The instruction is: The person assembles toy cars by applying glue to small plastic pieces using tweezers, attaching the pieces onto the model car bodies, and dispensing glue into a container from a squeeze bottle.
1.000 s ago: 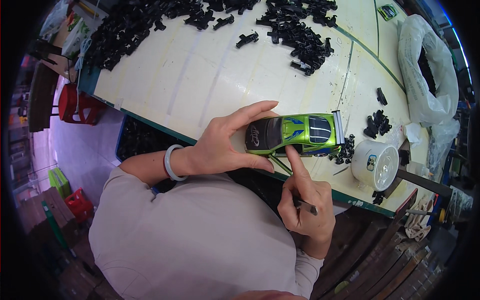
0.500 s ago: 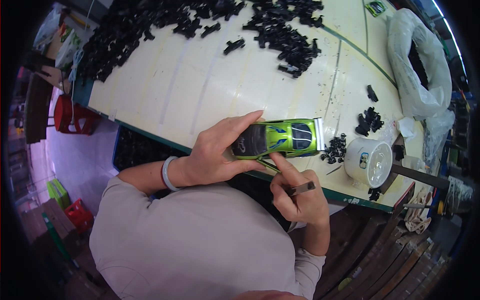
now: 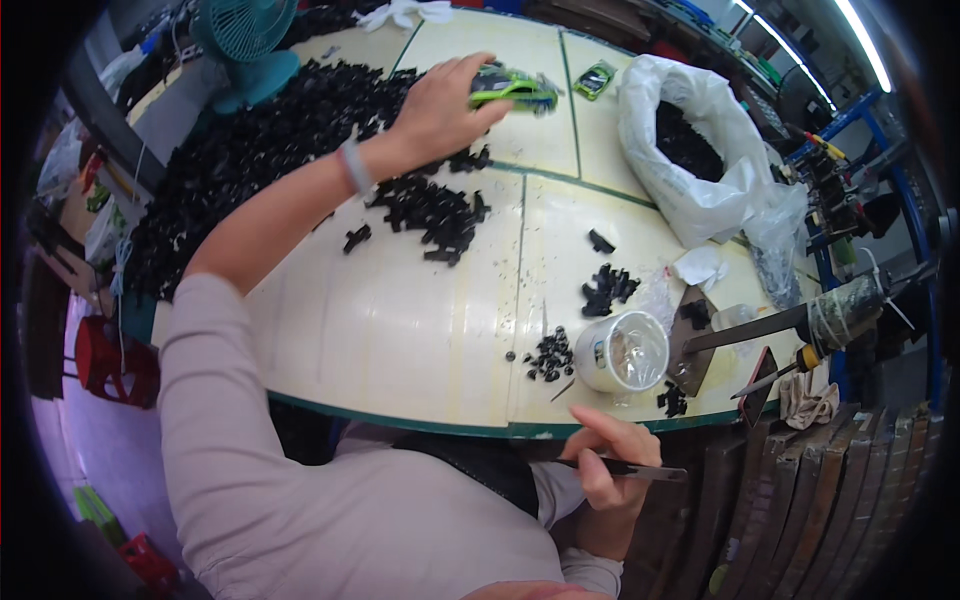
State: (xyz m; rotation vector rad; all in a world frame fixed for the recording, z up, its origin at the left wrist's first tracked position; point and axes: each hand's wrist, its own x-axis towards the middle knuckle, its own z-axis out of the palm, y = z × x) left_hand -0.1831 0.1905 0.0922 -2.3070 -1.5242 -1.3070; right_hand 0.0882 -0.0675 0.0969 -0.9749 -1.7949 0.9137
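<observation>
Two hands in view. My left hand [image 3: 440,110] is stretched over the far part of the table [image 3: 420,370], thumb and fingers curled round one end of the car [image 3: 517,90]; owing to blur, I cannot tell whether the car touches the surface. My right hand [image 3: 612,455], partly closed, grips a slim tool [image 3: 650,472] by the near edge. Step in hand, as I judge it: placing the car. Next move calls for level lowering, clear of the green item [image 3: 595,80], before release
</observation>
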